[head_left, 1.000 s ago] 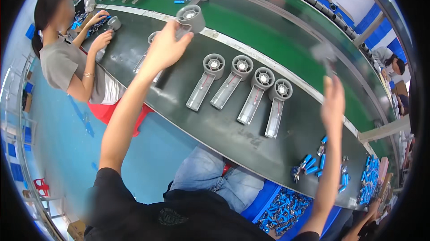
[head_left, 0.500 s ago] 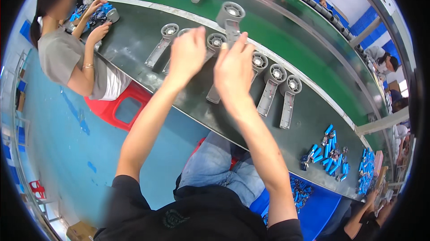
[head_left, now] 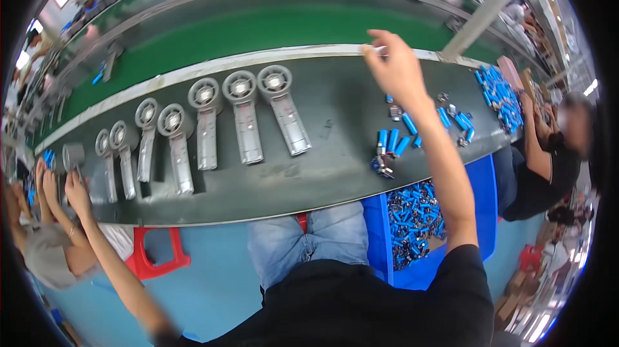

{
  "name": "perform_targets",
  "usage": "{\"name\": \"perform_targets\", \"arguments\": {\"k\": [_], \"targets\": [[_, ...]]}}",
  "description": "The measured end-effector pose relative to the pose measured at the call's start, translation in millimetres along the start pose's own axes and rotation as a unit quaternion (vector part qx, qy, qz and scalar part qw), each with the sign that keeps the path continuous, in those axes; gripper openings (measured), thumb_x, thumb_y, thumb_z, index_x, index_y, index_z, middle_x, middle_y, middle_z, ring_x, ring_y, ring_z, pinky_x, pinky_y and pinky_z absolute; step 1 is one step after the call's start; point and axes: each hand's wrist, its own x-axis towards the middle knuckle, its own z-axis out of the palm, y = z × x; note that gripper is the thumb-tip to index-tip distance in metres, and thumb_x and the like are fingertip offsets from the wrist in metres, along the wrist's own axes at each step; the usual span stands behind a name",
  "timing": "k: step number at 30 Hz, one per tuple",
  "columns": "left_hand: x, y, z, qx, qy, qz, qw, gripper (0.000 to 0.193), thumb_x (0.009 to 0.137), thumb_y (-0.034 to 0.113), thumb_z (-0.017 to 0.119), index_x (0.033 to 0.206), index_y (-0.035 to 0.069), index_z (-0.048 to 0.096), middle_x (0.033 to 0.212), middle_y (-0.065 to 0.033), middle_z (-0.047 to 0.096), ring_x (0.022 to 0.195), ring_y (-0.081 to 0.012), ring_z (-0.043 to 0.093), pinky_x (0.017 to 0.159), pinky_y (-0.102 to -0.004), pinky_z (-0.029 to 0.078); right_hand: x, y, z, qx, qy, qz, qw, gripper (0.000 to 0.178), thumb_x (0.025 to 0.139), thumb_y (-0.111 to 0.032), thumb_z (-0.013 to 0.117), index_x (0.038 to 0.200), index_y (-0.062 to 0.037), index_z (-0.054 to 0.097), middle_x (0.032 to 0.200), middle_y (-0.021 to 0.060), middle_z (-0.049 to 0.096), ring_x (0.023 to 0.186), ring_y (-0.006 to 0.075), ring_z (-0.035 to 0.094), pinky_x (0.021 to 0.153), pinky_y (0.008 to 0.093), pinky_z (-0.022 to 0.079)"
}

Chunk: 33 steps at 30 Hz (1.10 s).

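Stretched out to the far left, my left hand has its fingers closed at the lower end of a grey fan housing; the image is small there and the grip is partly hidden. My right hand hangs above the far side of the bench, fingers curled but apart, with nothing visible in it. Between my hands, several grey handheld-fan housings lie in a row, round heads away from me and open handles toward me. Below and right of my right hand are scattered blue cylindrical cells with small circuit boards.
A blue bin full of similar cells stands by my right leg. More cells are heaped at the bench's right end. Co-workers sit left and right. A green conveyor runs behind the white rail, near a metal post.
My view has turned to the right. My hands, formerly close together over the housings, are now wide apart: the left out to the far left, the right over toward the cells.
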Motion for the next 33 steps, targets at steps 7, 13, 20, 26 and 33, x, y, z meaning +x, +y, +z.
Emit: {"name": "perform_targets", "arguments": {"k": [7,13,20,26,33], "targets": [[7,-43,25,0.193,-0.018,0.157,0.968,0.031,0.103,0.025,0.05,0.109,-0.002,0.065,0.087,-0.0125,0.067,0.07,-0.0167,0.058,0.064,-0.0303,0.046,41,199,-23,-0.14,-0.008,0.166,0.976,0.052,0.093,-0.039,0.06,0.126,0.0018,0.061,0.105,0.02,0.071,0.103,0.0356,0.067,0.092,0.0437,0.05],[-11,-15,9,0.267,-0.045,0.076,0.96,0.042,0.102,0.026,0.052,0.123,-0.009,0.06,0.118,-0.0209,0.068,0.109,-0.0294,0.063,0.097,-0.0345,0.045,120,282,-1,-0.176,-0.011,0.265,0.948,0.06,0.096,-0.036,0.051,0.133,0.0113,0.048,0.127,0.0337,0.055,0.12,0.0447,0.055,0.105,0.0467,0.044],[-156,138,76,0.266,0.158,0.281,0.908,0.025,0.102,0.015,0.056,0.113,-0.005,0.066,0.108,-0.0171,0.069,0.095,-0.0257,0.066,0.084,-0.0323,0.051,161,354,8,-0.418,-0.019,0.442,0.794,0.068,0.093,-0.026,0.053,0.139,0.0202,0.033,0.148,0.035,0.034,0.14,0.0416,0.033,0.109,0.0467,0.038],[-294,230,175,0.176,0.21,0.283,0.919,0.027,0.102,0.024,0.059,0.099,-0.001,0.068,0.089,-0.0109,0.068,0.075,-0.0228,0.063,0.068,-0.0332,0.051,174,416,41,-0.399,0.047,0.545,0.735,0.062,0.098,-0.026,0.048,0.143,0.0155,0.037,0.154,0.0289,0.032,0.143,0.039,0.034,0.116,0.0478,0.026],[-303,241,203,0.143,0.216,0.293,0.92,0.027,0.102,0.023,0.058,0.096,-0.002,0.068,0.087,-0.01,0.068,0.073,-0.0207,0.062,0.065,-0.0318,0.05,180,416,50,-0.454,0.057,0.556,0.694,0.044,0.1,-0.027,0.043,0.131,0.003,0.054,0.136,0.0157,0.056,0.129,0.0302,0.05,0.104,0.0442,0.041]]}}
